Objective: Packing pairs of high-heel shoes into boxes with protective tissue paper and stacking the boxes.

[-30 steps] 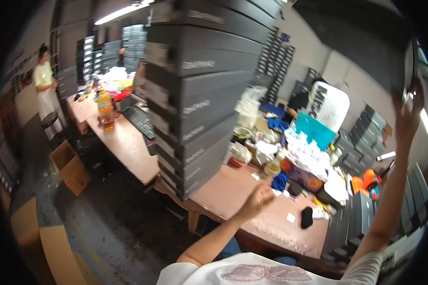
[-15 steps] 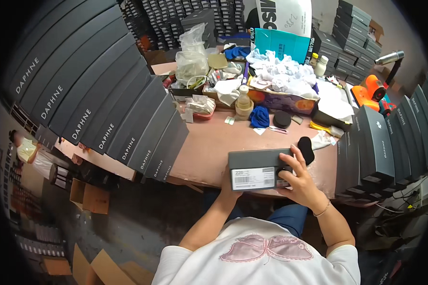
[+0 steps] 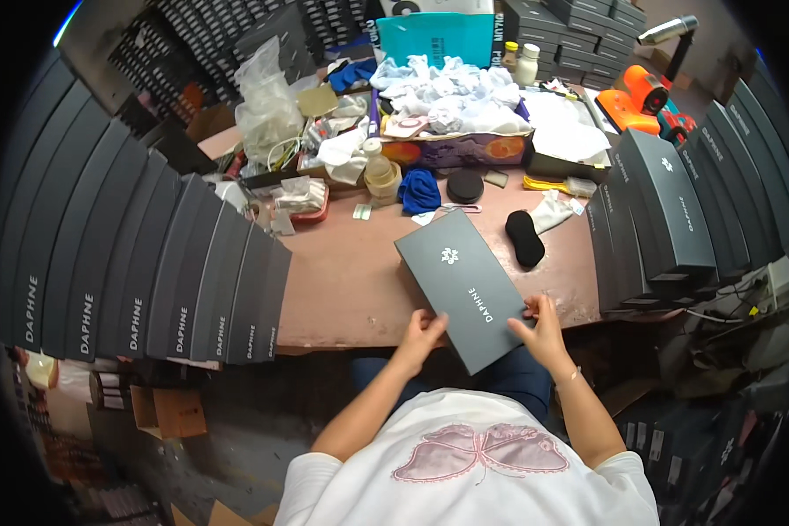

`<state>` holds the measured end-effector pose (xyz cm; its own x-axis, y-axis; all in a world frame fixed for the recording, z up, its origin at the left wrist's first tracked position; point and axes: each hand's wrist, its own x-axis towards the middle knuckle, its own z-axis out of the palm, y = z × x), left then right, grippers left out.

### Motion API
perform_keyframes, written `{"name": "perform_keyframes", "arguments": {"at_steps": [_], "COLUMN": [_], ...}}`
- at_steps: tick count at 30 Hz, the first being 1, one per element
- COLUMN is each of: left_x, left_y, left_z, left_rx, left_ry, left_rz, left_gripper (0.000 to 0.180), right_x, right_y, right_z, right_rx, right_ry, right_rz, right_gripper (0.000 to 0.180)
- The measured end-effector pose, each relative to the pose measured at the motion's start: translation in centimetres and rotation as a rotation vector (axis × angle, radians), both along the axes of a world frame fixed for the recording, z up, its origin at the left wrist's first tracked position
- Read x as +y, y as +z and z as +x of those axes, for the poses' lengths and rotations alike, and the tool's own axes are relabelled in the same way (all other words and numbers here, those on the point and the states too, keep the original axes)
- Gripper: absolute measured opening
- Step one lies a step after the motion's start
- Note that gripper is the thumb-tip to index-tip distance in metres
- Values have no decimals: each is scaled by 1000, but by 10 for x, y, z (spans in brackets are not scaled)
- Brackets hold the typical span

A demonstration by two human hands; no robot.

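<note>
A closed dark grey shoebox (image 3: 461, 285) lies at an angle over the table's front edge, its lid facing up and its near end overhanging. My left hand (image 3: 419, 340) grips its left long side, thumb by the lid's edge and fingers partly hidden. On the right long side, my right hand (image 3: 543, 333) holds the box near its close end, thumb on the lid's rim. A black oval pad (image 3: 525, 239) rests on the table just right of the box. Beyond the far end are a round black tin (image 3: 465, 186) and a bunched blue cloth (image 3: 420, 191).
Tall stacks of grey shoeboxes flank me at left (image 3: 105, 254) and right (image 3: 666, 210). At the back, a box of crumpled white paper (image 3: 447, 96) stands beside bottles (image 3: 526, 66) and an orange tool (image 3: 636, 101). An open carton (image 3: 171, 412) sits on the floor at left.
The shoebox has turned from showing its labelled end to lying lid up at a slant. My right hand has moved from its top to its right side; my view has shifted.
</note>
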<state>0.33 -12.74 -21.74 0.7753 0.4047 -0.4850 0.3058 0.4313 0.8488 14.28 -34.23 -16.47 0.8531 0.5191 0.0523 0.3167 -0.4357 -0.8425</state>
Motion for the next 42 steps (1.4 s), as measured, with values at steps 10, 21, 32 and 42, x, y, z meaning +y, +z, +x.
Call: {"name": "perform_keyframes", "arguments": {"at_steps": [10,21,32,42], "left_x": [5,108,82,0], "left_y": [23,96,51,77], "left_z": [14,-51,-37,-32], "left_rx": [-237,-415,64,-439], "left_ry": [319,6,-157,1], "left_rz": [-620,322,1249,492], "left_gripper": [54,84,59,118], "right_x": [38,116,97,78], "right_y": [14,33,-28,41], "right_z": [51,-58,-6,-7], "right_rx": [719,750,-203,170], "right_ry": [142,75,462,361], "right_rz": [-19,504,-394,298], "right_gripper": [53,40,47,44]}}
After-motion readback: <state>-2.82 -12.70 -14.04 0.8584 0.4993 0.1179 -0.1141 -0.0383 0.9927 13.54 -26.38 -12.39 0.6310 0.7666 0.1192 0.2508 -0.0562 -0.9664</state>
